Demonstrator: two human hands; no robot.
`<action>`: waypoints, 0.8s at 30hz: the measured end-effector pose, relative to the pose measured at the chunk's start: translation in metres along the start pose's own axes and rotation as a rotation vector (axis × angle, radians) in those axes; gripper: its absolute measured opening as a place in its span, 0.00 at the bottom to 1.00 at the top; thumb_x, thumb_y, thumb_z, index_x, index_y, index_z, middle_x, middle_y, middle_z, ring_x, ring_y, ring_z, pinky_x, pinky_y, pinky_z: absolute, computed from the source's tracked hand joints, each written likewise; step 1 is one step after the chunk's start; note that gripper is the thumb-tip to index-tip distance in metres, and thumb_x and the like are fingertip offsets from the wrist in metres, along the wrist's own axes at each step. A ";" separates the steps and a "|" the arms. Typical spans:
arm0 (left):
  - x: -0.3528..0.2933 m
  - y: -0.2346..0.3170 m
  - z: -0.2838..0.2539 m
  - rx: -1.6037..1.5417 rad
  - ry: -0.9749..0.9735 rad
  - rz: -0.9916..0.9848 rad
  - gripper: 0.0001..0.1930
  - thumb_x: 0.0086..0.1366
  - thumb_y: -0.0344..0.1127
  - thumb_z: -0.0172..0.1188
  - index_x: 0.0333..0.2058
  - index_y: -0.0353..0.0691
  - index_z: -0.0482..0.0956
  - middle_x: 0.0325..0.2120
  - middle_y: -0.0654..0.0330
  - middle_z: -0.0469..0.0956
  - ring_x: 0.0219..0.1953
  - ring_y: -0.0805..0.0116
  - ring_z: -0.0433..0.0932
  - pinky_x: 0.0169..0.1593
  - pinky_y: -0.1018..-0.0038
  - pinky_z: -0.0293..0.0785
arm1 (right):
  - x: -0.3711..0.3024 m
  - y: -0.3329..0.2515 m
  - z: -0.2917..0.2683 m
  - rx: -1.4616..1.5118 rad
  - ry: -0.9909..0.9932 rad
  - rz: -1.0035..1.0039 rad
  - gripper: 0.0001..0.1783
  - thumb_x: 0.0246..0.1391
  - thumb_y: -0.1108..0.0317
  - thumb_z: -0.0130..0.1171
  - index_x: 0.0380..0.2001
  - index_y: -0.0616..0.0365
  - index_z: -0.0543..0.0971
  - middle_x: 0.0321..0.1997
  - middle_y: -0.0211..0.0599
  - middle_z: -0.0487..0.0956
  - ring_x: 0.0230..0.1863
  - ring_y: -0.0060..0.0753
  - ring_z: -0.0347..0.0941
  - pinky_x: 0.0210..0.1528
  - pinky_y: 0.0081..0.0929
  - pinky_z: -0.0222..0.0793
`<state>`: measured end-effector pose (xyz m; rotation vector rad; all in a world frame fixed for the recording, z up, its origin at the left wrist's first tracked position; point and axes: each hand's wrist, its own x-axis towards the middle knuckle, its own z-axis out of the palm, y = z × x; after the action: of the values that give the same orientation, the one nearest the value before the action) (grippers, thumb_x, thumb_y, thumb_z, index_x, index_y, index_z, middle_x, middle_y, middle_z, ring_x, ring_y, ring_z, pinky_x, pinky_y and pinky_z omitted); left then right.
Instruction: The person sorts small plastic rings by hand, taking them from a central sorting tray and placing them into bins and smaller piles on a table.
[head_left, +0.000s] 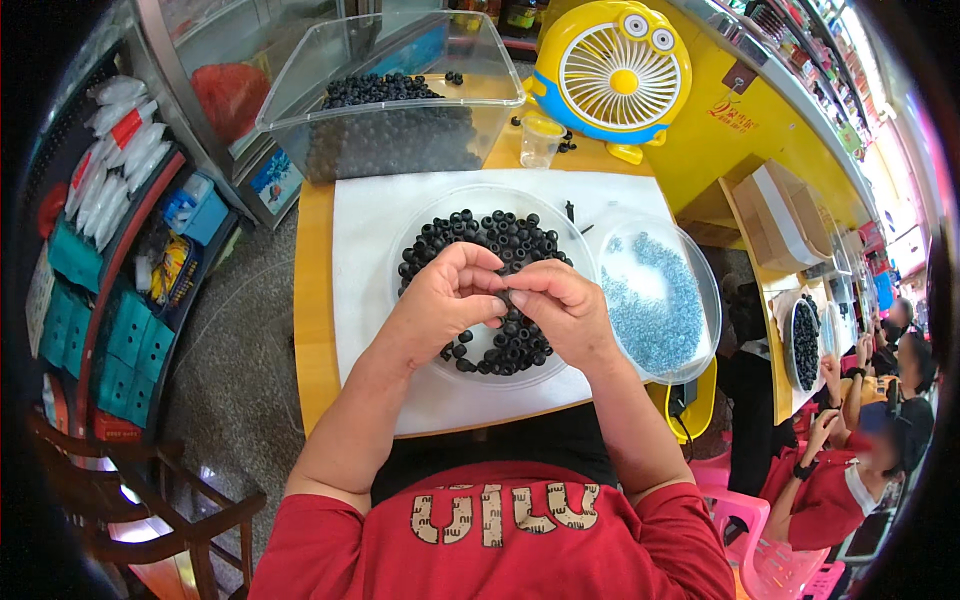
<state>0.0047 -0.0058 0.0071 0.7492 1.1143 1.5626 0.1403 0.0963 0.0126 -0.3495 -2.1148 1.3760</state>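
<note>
My left hand (425, 305) and right hand (568, 308) meet at frame centre; if they clamp something, I cannot tell. Many black beads (515, 238) are left loose.

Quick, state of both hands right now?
Left hand: fingers curled, close to the right's fingertips; grip can't be told.
Right hand: closed, thumb and index pinched over the black beads; anything held is too small to tell.
</note>
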 end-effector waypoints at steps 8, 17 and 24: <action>0.000 0.001 -0.001 -0.050 -0.019 -0.036 0.16 0.50 0.21 0.56 0.39 0.34 0.65 0.31 0.57 0.72 0.32 0.72 0.73 0.34 0.78 0.73 | -0.001 0.004 0.000 0.064 0.008 -0.018 0.08 0.45 0.83 0.53 0.30 0.62 0.76 0.33 0.34 0.74 0.34 0.21 0.69 0.34 0.16 0.66; 0.000 -0.002 0.002 -0.051 0.017 -0.008 0.17 0.49 0.21 0.56 0.39 0.34 0.64 0.32 0.55 0.73 0.31 0.71 0.74 0.33 0.77 0.74 | -0.003 0.010 0.006 0.245 0.062 0.060 0.06 0.47 0.79 0.53 0.30 0.60 0.76 0.34 0.32 0.76 0.34 0.18 0.70 0.35 0.15 0.68; 0.000 -0.004 0.002 -0.131 0.020 -0.028 0.17 0.49 0.20 0.55 0.39 0.35 0.65 0.32 0.55 0.73 0.31 0.70 0.75 0.33 0.76 0.74 | -0.006 0.013 0.009 0.429 0.086 0.122 0.07 0.49 0.80 0.51 0.30 0.59 0.76 0.34 0.31 0.76 0.35 0.18 0.70 0.38 0.16 0.68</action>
<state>0.0075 -0.0048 0.0043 0.6289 1.0221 1.6052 0.1384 0.0919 -0.0039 -0.3564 -1.6941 1.8023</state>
